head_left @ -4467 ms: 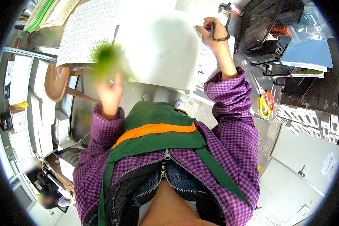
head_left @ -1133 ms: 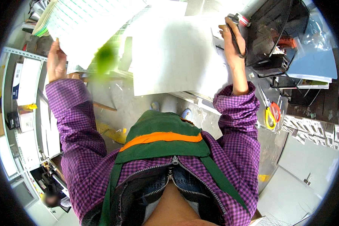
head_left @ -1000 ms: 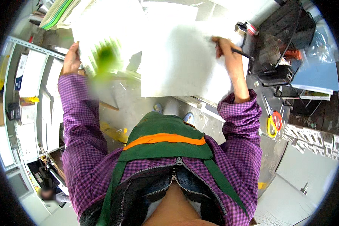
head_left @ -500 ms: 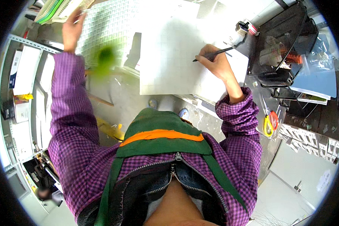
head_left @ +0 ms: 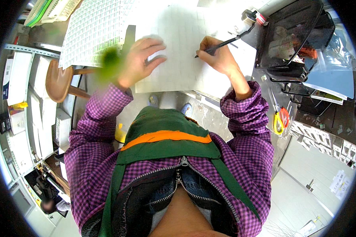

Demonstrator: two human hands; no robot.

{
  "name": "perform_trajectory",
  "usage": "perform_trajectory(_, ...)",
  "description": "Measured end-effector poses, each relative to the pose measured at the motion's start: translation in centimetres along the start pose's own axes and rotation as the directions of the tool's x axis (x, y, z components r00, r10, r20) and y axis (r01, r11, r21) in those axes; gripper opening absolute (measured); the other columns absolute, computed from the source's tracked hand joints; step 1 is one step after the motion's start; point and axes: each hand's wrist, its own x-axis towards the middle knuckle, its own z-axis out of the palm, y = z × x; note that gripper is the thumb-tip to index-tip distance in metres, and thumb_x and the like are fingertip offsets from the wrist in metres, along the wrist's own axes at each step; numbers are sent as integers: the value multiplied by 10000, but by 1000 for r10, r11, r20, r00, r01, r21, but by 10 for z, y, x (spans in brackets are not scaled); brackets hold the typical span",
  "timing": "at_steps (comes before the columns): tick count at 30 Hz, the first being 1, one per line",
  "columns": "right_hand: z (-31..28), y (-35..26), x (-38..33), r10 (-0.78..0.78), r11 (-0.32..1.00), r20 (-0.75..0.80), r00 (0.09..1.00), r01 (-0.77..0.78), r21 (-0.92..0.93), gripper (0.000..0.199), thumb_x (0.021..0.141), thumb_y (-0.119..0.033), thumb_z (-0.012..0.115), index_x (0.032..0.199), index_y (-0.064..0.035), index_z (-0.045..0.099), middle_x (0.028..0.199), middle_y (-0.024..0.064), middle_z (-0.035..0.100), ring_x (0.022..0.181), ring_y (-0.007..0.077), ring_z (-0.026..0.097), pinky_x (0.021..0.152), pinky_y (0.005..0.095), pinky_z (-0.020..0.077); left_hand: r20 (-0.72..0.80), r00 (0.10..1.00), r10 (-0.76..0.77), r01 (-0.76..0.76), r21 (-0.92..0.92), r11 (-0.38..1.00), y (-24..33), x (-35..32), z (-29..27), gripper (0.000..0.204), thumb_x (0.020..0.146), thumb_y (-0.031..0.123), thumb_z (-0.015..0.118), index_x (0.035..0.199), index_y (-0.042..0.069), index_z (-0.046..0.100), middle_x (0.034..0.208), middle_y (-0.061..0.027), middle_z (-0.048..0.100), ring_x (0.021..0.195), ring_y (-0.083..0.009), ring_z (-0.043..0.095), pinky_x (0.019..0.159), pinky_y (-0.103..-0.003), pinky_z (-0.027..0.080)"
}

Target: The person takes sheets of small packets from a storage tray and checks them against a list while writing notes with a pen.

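My left hand [head_left: 142, 59] hovers at or lies on the left edge of a large white sheet [head_left: 178, 75], thumb and fingers apart and slightly blurred. Whether it touches the sheet I cannot tell. My right hand [head_left: 221, 59] grips a dark pen [head_left: 224, 42] between thumb and fingers, its tip pointing down-left over the right part of the sheet. A dark strand seems to trail from the pen's upper end. Left of the sheet is a white gridded panel [head_left: 89, 33], with a grey strip [head_left: 129, 37] between them.
Black mesh trays [head_left: 284, 35] stand at the right, with blue folders [head_left: 330, 83] nearby. Scissors [head_left: 281, 120] with yellow and red handles lie below. A brown stool [head_left: 58, 83] and white shelving [head_left: 17, 47] are on the left. A green blur [head_left: 110, 61] covers part of the view.
My left hand has come from the gridded panel's far left side to the white sheet's left edge. My right hand still holds the pen, slightly farther left in view. The stool has come into view.
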Motion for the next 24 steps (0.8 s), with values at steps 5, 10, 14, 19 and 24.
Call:
perform_trajectory(5,-1,3,2,45,999,-34,998,-45,-8,163,842,-147,709,881,-10,629,705,22,577,671,111,518,616,279,441,-28,1000,-4,4,-10,1000,0,1,2,352,810,98,789,1153,70,715,1239,-101,665,1189,-294,599,1021,-402,473)
perform_trajectory(10,-1,0,2,73,997,-16,997,-73,15,148,841,-135,693,878,-12,619,723,32,577,697,116,523,623,291,440,-47,999,3,-3,-14,1000,-1,0,4,346,810,103,789,1148,75,719,1238,-95,668,1190,-288,600,1017,-404,473)
perform_trajectory(14,-1,-3,2,32,999,38,999,-32,14,141,858,-125,688,867,-16,598,727,4,551,704,97,489,635,276,419,-58,998,-11,11,-3,1000,1,1,3,348,803,117,797,1141,75,722,1226,-92,673,1183,-285,606,1010,-401,474)
perform_trajectory(19,1,3,3,27,1000,-4,1000,-27,5,133,866,-112,677,853,-18,584,729,-12,531,714,88,470,648,271,412,-75,997,-20,19,-15,1000,3,2,5,347,800,123,798,1136,78,726,1220,-85,677,1162,-285,617,1005,-397,478)
perform_trajectory(24,-3,3,3,-32,999,40,999,31,9,129,871,-106,664,859,-18,569,729,-10,514,718,89,459,663,266,410,-77,997,-19,20,14,1000,2,1,5,342,799,122,797,1131,79,729,1209,-85,682,1153,-284,622,999,-397,486)
